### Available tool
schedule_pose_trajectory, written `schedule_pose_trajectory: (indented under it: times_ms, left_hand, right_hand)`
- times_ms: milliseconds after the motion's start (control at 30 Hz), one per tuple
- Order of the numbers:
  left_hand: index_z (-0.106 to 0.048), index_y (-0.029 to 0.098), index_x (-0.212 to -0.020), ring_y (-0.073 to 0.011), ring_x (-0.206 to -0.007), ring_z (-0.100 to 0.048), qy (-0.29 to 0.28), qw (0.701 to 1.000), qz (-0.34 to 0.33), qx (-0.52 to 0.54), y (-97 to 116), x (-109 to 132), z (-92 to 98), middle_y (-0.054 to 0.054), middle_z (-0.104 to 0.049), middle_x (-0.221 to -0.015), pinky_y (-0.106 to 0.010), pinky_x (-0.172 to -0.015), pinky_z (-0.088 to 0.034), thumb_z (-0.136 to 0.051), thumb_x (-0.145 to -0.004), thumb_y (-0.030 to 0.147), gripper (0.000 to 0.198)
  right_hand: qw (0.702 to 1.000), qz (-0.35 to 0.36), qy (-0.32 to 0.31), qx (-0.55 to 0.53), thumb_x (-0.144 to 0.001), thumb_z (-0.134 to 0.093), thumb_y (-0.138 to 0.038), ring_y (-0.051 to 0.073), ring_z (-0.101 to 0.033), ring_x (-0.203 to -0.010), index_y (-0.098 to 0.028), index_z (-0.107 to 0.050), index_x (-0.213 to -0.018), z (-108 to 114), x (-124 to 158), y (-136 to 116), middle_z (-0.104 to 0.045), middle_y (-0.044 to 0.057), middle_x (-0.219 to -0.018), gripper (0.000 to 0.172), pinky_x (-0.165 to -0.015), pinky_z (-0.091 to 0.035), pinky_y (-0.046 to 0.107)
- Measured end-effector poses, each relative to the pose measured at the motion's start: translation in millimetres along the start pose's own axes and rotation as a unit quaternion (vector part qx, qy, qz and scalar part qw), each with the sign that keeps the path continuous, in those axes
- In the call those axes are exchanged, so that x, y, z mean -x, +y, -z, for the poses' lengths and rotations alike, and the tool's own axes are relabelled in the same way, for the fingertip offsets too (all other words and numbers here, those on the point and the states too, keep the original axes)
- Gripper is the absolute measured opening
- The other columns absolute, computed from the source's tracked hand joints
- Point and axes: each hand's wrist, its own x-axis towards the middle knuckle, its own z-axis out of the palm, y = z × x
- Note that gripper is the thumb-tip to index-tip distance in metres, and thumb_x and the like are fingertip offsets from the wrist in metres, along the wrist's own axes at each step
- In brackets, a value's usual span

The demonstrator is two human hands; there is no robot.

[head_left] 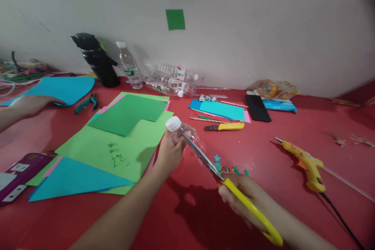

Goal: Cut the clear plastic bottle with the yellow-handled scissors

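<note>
My left hand (170, 150) is closed around a clear plastic bottle (187, 134) with a white cap, held tilted above the red table (263, 152). My right hand (244, 199) grips yellow-handled scissors (222, 177), whose blades reach up to the bottle's side. Small green and teal paper stars (231, 168) lie on the table just under the scissors.
Green, blue and pink paper sheets (117, 140) lie to the left. A yellow glue gun (307, 166) with its cord sits at right. A yellow utility knife (227, 126), black phone (258, 107), bottles (170, 82), a black jug (96, 60) and pliers (86, 103) lie farther back. Another person's hand (29, 103) rests at far left.
</note>
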Motion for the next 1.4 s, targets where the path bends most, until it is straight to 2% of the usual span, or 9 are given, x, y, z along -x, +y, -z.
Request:
schedule_pose_trajectory:
  times_ms: [200,300,467,633,833,933,1067,1200,1400]
  left_hand:
    - [-0.057,0.02,-0.081,-0.0176,-0.071,-0.067,-0.007,1.0,0.0,-0.002,0.6,-1.1,0.4,-0.002,-0.069,-0.072,-0.031,-0.07,-0.053,-0.071,-0.075,0.028,0.017]
    - [-0.058,0.02,-0.081,-0.0174,-0.073,-0.067,-0.01,1.0,-0.003,-0.003,-2.1,-2.4,2.4,-0.002,-0.069,-0.075,-0.031,-0.073,-0.053,-0.072,-0.072,0.023,0.017]
    - [-0.06,0.02,-0.086,-0.0179,-0.08,-0.067,-0.01,0.999,-0.011,-0.036,-11.8,-4.3,11.2,-0.003,-0.07,-0.082,-0.032,-0.081,-0.052,-0.069,-0.07,0.015,0.019]
    - [-0.061,0.02,-0.091,-0.0179,-0.08,-0.066,-0.006,0.997,-0.03,-0.066,-19.0,-5.2,18.2,-0.005,-0.071,-0.087,-0.034,-0.083,-0.051,-0.066,-0.072,0.015,0.02]
    - [-0.059,0.019,-0.086,-0.0166,-0.076,-0.066,-0.01,0.999,-0.001,-0.052,-8.3,-2.8,7.4,-0.003,-0.07,-0.08,-0.03,-0.076,-0.052,-0.069,-0.075,0.021,0.015]
    - [-0.056,0.018,-0.084,-0.0168,-0.073,-0.066,-0.009,0.999,0.02,-0.028,-3.7,-2.2,3.3,-0.004,-0.069,-0.078,-0.03,-0.072,-0.052,-0.072,-0.075,0.028,0.021]
    - [-0.055,0.019,-0.088,-0.0167,-0.074,-0.066,-0.034,0.998,0.007,-0.045,-6.0,-5.0,8.4,-0.003,-0.07,-0.08,-0.031,-0.073,-0.052,-0.07,-0.074,0.025,0.021]
    - [-0.057,0.019,-0.089,-0.0164,-0.077,-0.066,-0.032,0.994,-0.015,-0.106,-11.2,-7.1,15.3,-0.002,-0.07,-0.083,-0.031,-0.077,-0.051,-0.065,-0.074,0.019,0.017]
    - [-0.056,0.02,-0.092,-0.0165,-0.08,-0.067,-0.017,0.996,-0.014,-0.087,-13.6,-4.4,13.7,-0.002,-0.07,-0.085,-0.031,-0.08,-0.051,-0.063,-0.073,0.015,0.02]
  right_hand:
    - [0.999,0.01,0.011,0.039,-0.087,-0.043,-0.075,0.008,-0.031,-0.047,-0.024,-0.035,-0.068,3.4,-2.5,-1.8,-0.034,-0.007,-0.057,0.056,-0.039,-0.022,0.021]
    - [0.999,0.004,-0.016,0.035,-0.089,-0.043,-0.074,0.007,-0.031,-0.042,-0.024,-0.035,-0.07,5.9,-2.1,-2.3,-0.033,-0.009,-0.053,0.054,-0.037,-0.026,0.02]
    - [0.999,-0.036,0.009,0.005,-0.083,-0.044,-0.08,0.006,-0.029,-0.04,-0.023,-0.042,-0.072,7.0,3.5,-10.6,-0.034,-0.01,-0.05,0.058,-0.035,-0.03,0.018]
    - [0.998,-0.055,0.018,-0.005,-0.081,-0.044,-0.081,0.005,-0.028,-0.035,-0.022,-0.047,-0.072,9.0,7.4,-18.8,-0.035,-0.011,-0.048,0.06,-0.032,-0.026,0.017]
    - [0.995,-0.07,-0.005,-0.066,-0.073,-0.05,-0.085,0.004,-0.027,-0.036,-0.022,-0.043,-0.069,1.2,-2.0,-5.0,-0.033,-0.012,-0.047,0.063,-0.033,-0.028,0.014]
    - [0.995,-0.074,0.004,-0.067,-0.078,-0.048,-0.082,0.004,-0.029,-0.035,-0.021,-0.049,-0.073,0.3,-3.4,2.5,-0.038,-0.011,-0.048,0.061,-0.033,-0.033,0.015]
    - [0.995,-0.071,-0.024,-0.058,-0.08,-0.045,-0.082,0.004,-0.033,-0.033,-0.02,-0.051,-0.074,7.6,0.2,-1.5,-0.039,-0.011,-0.045,0.063,-0.033,-0.029,0.015]
    - [0.999,-0.032,-0.013,-0.012,-0.076,-0.045,-0.086,0.005,-0.03,-0.033,-0.022,-0.046,-0.07,8.5,-2.7,-2.4,-0.034,-0.012,-0.043,0.064,-0.032,-0.026,0.017]
    - [1.0,0.001,0.014,-0.011,-0.081,-0.044,-0.081,0.006,-0.031,-0.036,-0.023,-0.043,-0.07,-0.6,-6.7,3.5,-0.036,-0.01,-0.047,0.059,-0.033,-0.026,0.02]
